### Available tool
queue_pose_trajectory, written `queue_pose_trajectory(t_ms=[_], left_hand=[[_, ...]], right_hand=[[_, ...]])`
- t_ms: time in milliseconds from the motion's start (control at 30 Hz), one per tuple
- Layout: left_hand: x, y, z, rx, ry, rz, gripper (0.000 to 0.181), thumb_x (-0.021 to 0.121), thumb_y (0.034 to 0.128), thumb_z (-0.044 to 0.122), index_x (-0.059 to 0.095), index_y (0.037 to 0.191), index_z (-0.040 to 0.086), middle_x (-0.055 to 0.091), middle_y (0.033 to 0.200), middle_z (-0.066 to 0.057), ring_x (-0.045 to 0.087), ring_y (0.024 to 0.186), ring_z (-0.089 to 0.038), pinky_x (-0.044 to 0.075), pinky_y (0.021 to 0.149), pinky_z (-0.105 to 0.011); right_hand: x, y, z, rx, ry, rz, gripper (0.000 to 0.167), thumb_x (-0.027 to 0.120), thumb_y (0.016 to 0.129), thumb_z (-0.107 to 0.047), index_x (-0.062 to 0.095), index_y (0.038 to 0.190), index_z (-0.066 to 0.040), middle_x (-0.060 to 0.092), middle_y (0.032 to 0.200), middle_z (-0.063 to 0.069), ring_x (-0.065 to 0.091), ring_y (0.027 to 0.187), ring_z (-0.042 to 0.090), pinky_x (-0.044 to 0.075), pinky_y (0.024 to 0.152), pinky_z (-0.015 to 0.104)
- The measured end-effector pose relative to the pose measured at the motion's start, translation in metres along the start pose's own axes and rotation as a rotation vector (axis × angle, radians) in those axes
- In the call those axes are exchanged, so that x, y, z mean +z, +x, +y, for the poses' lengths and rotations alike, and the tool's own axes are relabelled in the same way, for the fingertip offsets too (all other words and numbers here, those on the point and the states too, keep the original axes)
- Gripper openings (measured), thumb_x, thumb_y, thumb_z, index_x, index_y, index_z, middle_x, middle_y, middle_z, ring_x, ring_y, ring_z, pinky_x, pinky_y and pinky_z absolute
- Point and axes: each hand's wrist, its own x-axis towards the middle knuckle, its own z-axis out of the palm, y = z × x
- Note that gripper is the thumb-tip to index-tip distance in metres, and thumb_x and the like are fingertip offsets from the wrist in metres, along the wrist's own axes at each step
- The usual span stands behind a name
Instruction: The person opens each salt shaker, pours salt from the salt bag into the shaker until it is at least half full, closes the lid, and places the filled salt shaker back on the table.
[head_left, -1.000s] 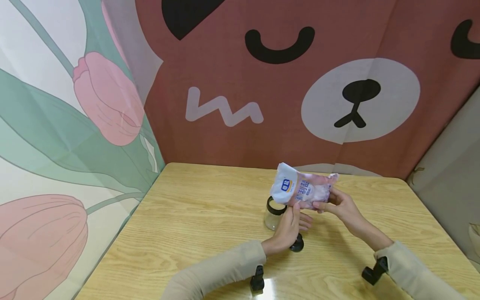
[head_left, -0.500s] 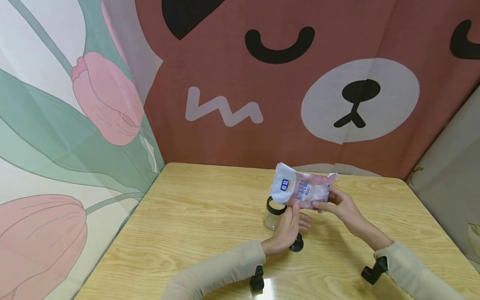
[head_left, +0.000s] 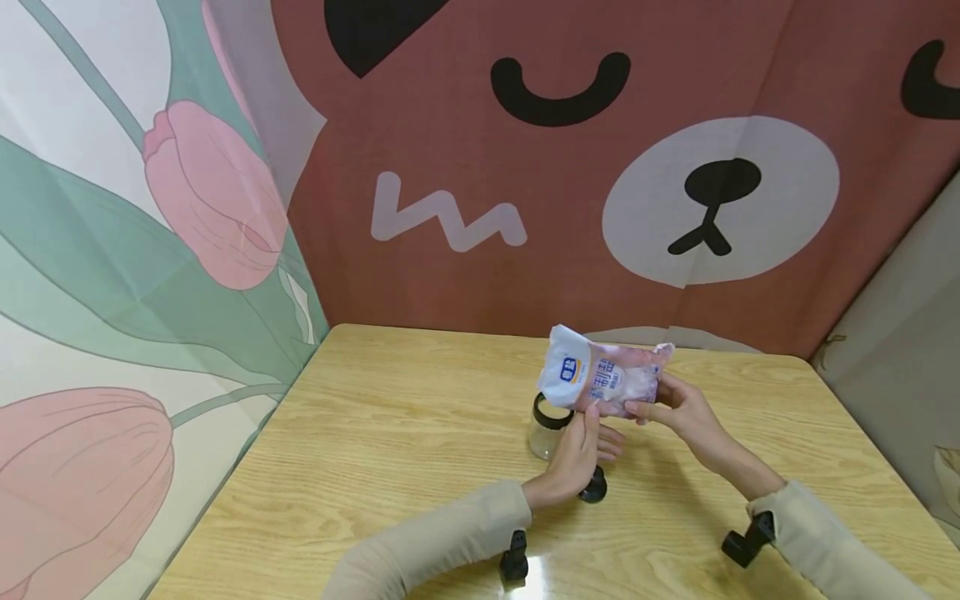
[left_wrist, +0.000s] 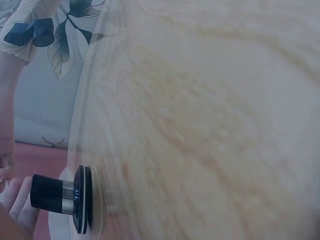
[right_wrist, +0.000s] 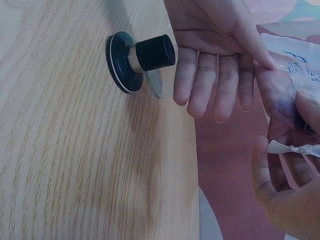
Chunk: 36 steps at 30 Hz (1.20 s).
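Note:
A pink-and-white printed bag [head_left: 603, 375] is held up over the table, its white end tipped down to the left above a clear jar with a black rim [head_left: 545, 437]. My right hand [head_left: 686, 417] grips the bag's crinkled right end between thumb and fingers. Under the bag, my left hand [head_left: 573, 458] has its palm turned up and fingers straight; in the right wrist view the left thumb touches the bag [right_wrist: 285, 100]. A black lid with a knob [head_left: 592, 485] rests on the wood near the left hand, also in the left wrist view [left_wrist: 47, 192].
The wooden table [head_left: 390, 417] backs onto a reddish-brown hanging cloth [head_left: 450, 283] with a bear face. Tulip-printed cloth [head_left: 217, 192] hangs at the left, and pale cloth [head_left: 900, 333] at the right. Black devices are strapped to both wrists.
The bag has shifted very slightly to the left in the right hand's grip. Both hands and the jar look unmoved.

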Motion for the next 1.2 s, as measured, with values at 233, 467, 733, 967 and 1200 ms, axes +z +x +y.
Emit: queue_pose_trajectory(t_ms=[233, 467, 733, 967, 1200], left_hand=[[-0.0002, 0.0005, -0.0011, 0.005, 0.002, -0.007, 0.054, 0.013, 0.1116, 0.032, 0.053, 0.116, -0.004, 0.071, 0.098, -0.018, 0.072, 0.083, -0.019, 0.059, 0.072, -0.025], [-0.0005, -0.0003, 0.0004, 0.003, 0.005, -0.013, 0.056, 0.012, 0.1115, 0.032, 0.054, 0.115, -0.005, 0.070, 0.099, -0.021, 0.072, 0.083, -0.020, 0.058, 0.072, -0.025], [-0.0003, -0.0003, 0.0005, 0.007, 0.001, -0.007, 0.055, 0.012, 0.1115, 0.032, 0.054, 0.115, -0.004, 0.071, 0.098, -0.018, 0.072, 0.083, -0.021, 0.059, 0.072, -0.026], [-0.0003, -0.0004, 0.0001, 0.002, -0.015, -0.006, 0.053, 0.013, 0.1115, 0.032, 0.052, 0.116, -0.003, 0.070, 0.099, -0.019, 0.072, 0.083, -0.021, 0.059, 0.072, -0.026], [-0.0004, -0.0007, -0.0009, 0.007, -0.018, -0.011, 0.048, 0.013, 0.1115, 0.032, 0.048, 0.119, -0.001, 0.070, 0.100, -0.018, 0.072, 0.083, -0.019, 0.059, 0.072, -0.026]], right_hand=[[0.0003, 0.0000, -0.0005, -0.001, -0.010, 0.002, 0.029, 0.065, 0.095, -0.002, 0.059, 0.123, -0.008, 0.067, 0.097, 0.003, 0.062, 0.081, 0.016, 0.057, 0.070, 0.031], [0.0002, 0.0005, -0.0003, -0.002, -0.022, 0.005, 0.028, 0.065, 0.095, -0.002, 0.060, 0.122, -0.008, 0.067, 0.096, 0.003, 0.063, 0.081, 0.016, 0.057, 0.070, 0.033], [0.0003, 0.0014, -0.0028, -0.009, -0.031, 0.001, 0.030, 0.066, 0.095, -0.003, 0.059, 0.123, -0.006, 0.067, 0.097, 0.003, 0.063, 0.082, 0.016, 0.057, 0.069, 0.032], [0.0003, 0.0019, -0.0041, -0.006, -0.042, 0.001, 0.033, 0.067, 0.095, -0.004, 0.058, 0.127, -0.006, 0.068, 0.099, 0.003, 0.063, 0.085, 0.016, 0.057, 0.068, 0.029], [0.0002, 0.0023, -0.0051, -0.002, -0.053, 0.006, 0.033, 0.067, 0.095, -0.006, 0.058, 0.127, -0.006, 0.067, 0.100, 0.003, 0.063, 0.086, 0.016, 0.056, 0.068, 0.028]])
